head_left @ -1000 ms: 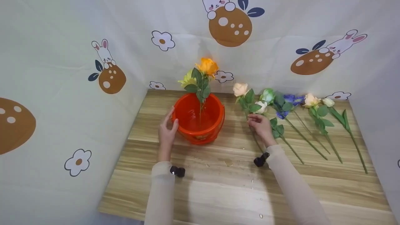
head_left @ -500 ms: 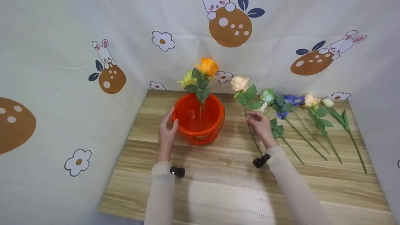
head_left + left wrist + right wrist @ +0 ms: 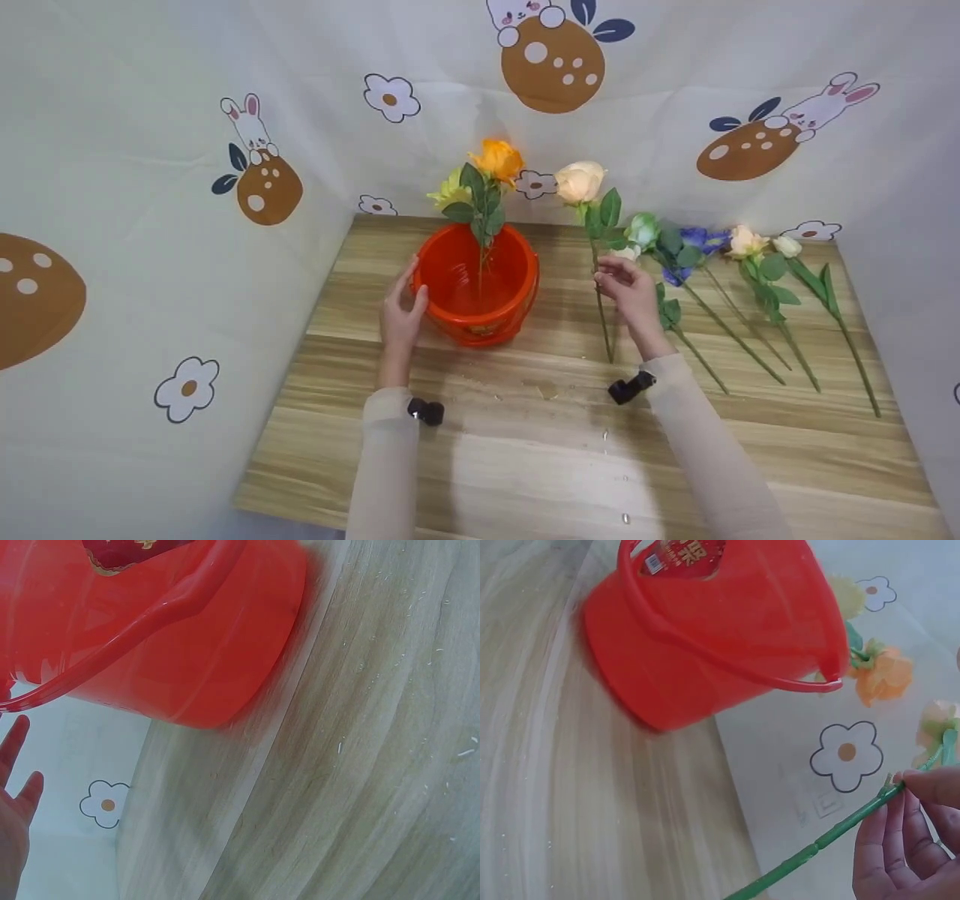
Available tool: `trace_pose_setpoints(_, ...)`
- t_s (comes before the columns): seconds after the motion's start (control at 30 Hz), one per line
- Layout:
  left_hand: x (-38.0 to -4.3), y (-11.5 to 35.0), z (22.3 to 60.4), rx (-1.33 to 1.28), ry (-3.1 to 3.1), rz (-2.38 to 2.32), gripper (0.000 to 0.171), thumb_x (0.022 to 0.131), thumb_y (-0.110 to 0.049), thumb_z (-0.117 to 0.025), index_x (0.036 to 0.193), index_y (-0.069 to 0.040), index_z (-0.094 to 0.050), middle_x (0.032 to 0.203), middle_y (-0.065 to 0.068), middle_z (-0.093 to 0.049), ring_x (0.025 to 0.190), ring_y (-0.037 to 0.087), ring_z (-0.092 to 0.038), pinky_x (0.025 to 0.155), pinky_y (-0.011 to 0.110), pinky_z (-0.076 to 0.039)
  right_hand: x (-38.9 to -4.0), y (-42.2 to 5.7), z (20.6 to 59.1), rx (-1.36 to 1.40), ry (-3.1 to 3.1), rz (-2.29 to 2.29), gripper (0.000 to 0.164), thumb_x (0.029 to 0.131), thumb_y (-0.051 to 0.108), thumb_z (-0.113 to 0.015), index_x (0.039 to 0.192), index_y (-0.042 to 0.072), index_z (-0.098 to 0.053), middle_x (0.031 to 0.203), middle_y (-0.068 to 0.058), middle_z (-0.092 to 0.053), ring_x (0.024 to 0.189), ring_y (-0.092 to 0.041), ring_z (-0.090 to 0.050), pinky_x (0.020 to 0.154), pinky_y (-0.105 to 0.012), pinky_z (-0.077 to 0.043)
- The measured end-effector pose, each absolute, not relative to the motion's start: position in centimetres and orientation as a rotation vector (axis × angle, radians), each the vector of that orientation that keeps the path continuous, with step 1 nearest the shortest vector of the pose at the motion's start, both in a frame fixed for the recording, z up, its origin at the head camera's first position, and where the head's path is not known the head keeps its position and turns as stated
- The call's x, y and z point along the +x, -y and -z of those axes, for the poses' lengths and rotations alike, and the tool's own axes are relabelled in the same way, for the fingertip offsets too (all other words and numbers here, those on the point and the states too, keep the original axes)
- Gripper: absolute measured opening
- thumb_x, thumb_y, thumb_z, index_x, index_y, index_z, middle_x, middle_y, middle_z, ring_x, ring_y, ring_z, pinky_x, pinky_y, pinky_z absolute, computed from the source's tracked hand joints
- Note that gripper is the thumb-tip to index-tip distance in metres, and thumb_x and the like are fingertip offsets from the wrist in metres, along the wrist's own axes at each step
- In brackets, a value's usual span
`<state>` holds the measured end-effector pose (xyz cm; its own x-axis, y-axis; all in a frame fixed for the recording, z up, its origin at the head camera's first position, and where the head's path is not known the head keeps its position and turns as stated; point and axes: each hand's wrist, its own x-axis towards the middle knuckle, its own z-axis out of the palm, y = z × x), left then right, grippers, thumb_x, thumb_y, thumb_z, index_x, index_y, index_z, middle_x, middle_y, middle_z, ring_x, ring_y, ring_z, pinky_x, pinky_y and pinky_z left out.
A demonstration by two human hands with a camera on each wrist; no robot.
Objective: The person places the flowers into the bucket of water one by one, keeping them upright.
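Observation:
My right hand (image 3: 630, 292) pinches the green stem of a peach artificial rose (image 3: 580, 182) between thumb and fingers. The rose stands nearly upright to the right of the red bucket (image 3: 480, 319), its bloom at the top; the stem (image 3: 814, 848) runs down past my fingers in the right wrist view. My left hand (image 3: 403, 315) rests against the bucket's left side, fingers spread along the rim and thumb toward the front. Inside the bucket stand an orange flower (image 3: 498, 159) and a yellow flower (image 3: 451, 190), leaning on the back rim.
Several artificial flowers lie on the wooden table (image 3: 360, 457) at right: a green one (image 3: 643, 229), a blue-purple one (image 3: 703, 240), another peach rose (image 3: 747, 241) and a white tulip-like one (image 3: 787, 246). Water drops (image 3: 626, 518) dot the front. A printed curtain (image 3: 442, 45) closes the back.
My right hand has raised the peach rose from among the flowers on the table and turned it more upright. The left hand and bucket have stayed put.

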<state>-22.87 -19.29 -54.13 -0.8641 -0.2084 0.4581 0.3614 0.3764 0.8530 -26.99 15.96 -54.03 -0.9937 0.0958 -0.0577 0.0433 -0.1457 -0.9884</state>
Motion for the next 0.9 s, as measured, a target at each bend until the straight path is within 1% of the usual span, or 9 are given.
trace_pose_setpoints(0.1, -22.9, 19.3, 54.1, -0.121, 2.141, 1.530, 0.043, 0.092, 0.003, -0.062, 0.135, 0.006, -0.057, 0.142, 0.025, -0.055, 0.137, 0.047, -0.046, 0.120, 0.053, -0.031, -26.9, -16.0, 53.7, -0.156, 1.997, -2.340, 0.026, 0.092, -0.003, -0.065, 0.117, -0.005, -0.064, 0.086, 0.011, -0.069, 0.081, -0.003, -0.068, 0.072, -0.017, -0.059)
trace_pose_setpoints(0.27, -22.8, 19.3, 54.1, -0.102, 2.157, 1.533, 0.043, 0.093, 0.000, -0.062, 0.135, 0.005, -0.058, 0.143, 0.022, -0.056, 0.138, 0.043, -0.047, 0.120, 0.051, -0.032, -26.7, -16.2, 52.9, -0.155, 1.907, -2.387, 0.021, 0.092, -0.004, -0.064, 0.112, 0.001, -0.066, 0.088, 0.007, -0.070, 0.083, -0.006, -0.069, 0.074, -0.019, -0.059)
trace_pose_setpoints(0.37, -22.7, 19.3, 54.1, -0.092, 2.162, 1.547, 0.043, 0.093, -0.001, -0.062, 0.135, 0.005, -0.058, 0.143, 0.022, -0.056, 0.138, 0.043, -0.047, 0.120, 0.051, -0.032, -26.6, -16.3, 52.4, -0.164, 1.880, -2.371, 0.021, 0.092, -0.006, -0.062, 0.109, 0.005, -0.067, 0.087, 0.009, -0.070, 0.082, -0.006, -0.069, 0.073, -0.018, -0.059)
trace_pose_setpoints(0.53, -22.7, 19.2, 54.0, -0.069, 2.181, 1.557, 0.043, 0.094, -0.003, -0.062, 0.136, 0.004, -0.057, 0.144, 0.020, -0.056, 0.139, 0.038, -0.047, 0.121, 0.049, -0.032, -26.4, -16.4, 51.7, -0.161, 1.801, -2.384, 0.019, 0.093, -0.007, -0.061, 0.106, 0.006, -0.066, 0.088, 0.006, -0.071, 0.084, -0.007, -0.070, 0.073, -0.021, -0.060)
trace_pose_setpoints(0.73, -22.7, 19.3, 54.1, -0.074, 2.169, 1.567, 0.043, 0.094, -0.002, -0.062, 0.136, 0.005, -0.057, 0.144, 0.021, -0.055, 0.139, 0.039, -0.046, 0.121, 0.048, -0.031, -26.1, -16.5, 51.1, -0.112, 1.592, -2.484, 0.018, 0.094, -0.008, -0.057, 0.102, 0.007, -0.063, 0.090, 0.000, -0.073, 0.085, -0.013, -0.069, 0.068, -0.025, -0.061)
trace_pose_setpoints(0.83, -22.8, 19.2, 54.1, -0.065, 2.167, 1.573, 0.043, 0.094, -0.002, -0.063, 0.136, 0.005, -0.057, 0.145, 0.021, -0.055, 0.140, 0.036, -0.046, 0.122, 0.047, -0.031, -26.0, -16.6, 50.7, -0.114, 1.507, -2.514, 0.018, 0.095, -0.008, -0.057, 0.101, 0.008, -0.062, 0.090, -0.001, -0.073, 0.085, -0.014, -0.070, 0.068, -0.026, -0.061)
trace_pose_setpoints(0.9, -22.8, 19.2, 54.2, -0.064, 2.169, 1.571, 0.043, 0.094, -0.002, -0.063, 0.136, 0.005, -0.057, 0.145, 0.021, -0.055, 0.140, 0.037, -0.046, 0.121, 0.048, -0.031, -25.9, -16.7, 50.4, -0.126, 1.458, -2.530, 0.018, 0.095, -0.008, -0.057, 0.101, 0.009, -0.062, 0.090, -0.002, -0.072, 0.085, -0.014, -0.070, 0.068, -0.026, -0.061)
